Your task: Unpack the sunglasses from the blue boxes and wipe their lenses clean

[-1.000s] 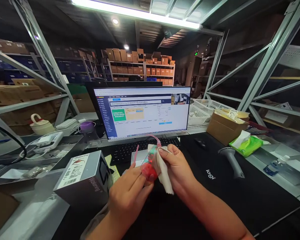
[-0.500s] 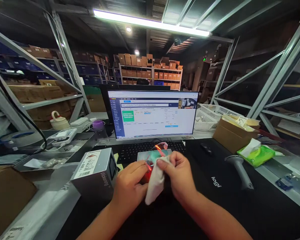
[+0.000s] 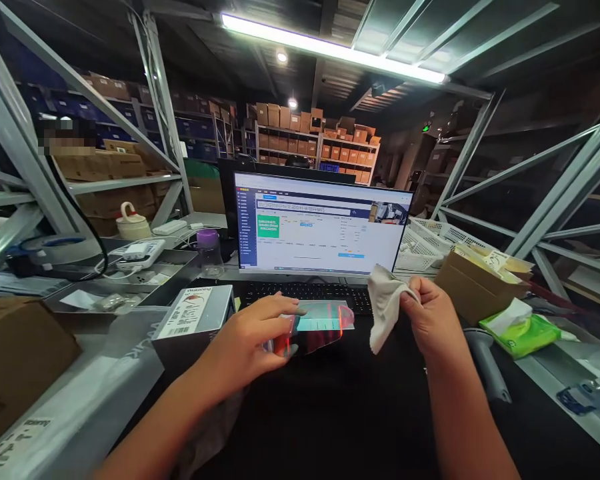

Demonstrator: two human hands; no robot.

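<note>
My left hand (image 3: pixel 257 337) grips a pair of pink-framed glasses (image 3: pixel 319 325) by their left end, holding them level above the black desk mat (image 3: pixel 360 413); the lens reflects the screen. My right hand (image 3: pixel 427 313) is closed on a small white cleaning cloth (image 3: pixel 384 303) that hangs from its fingers, held apart to the right of the glasses. Both hands hover in front of the keyboard (image 3: pixel 305 293) and the lit monitor (image 3: pixel 320 223).
A grey product box (image 3: pixel 193 320) lies left of my left hand. A barcode scanner (image 3: pixel 487 363), a green tissue pack (image 3: pixel 523 330) and an open cardboard box (image 3: pixel 480 283) sit to the right. White baskets (image 3: pixel 430 240), a purple-capped bottle (image 3: pixel 210 253) and metal shelving surround the desk.
My right hand has pulled the cloth off the glasses and moved right. My left hand keeps the glasses, now turned flat. The camera has tilted up and left.
</note>
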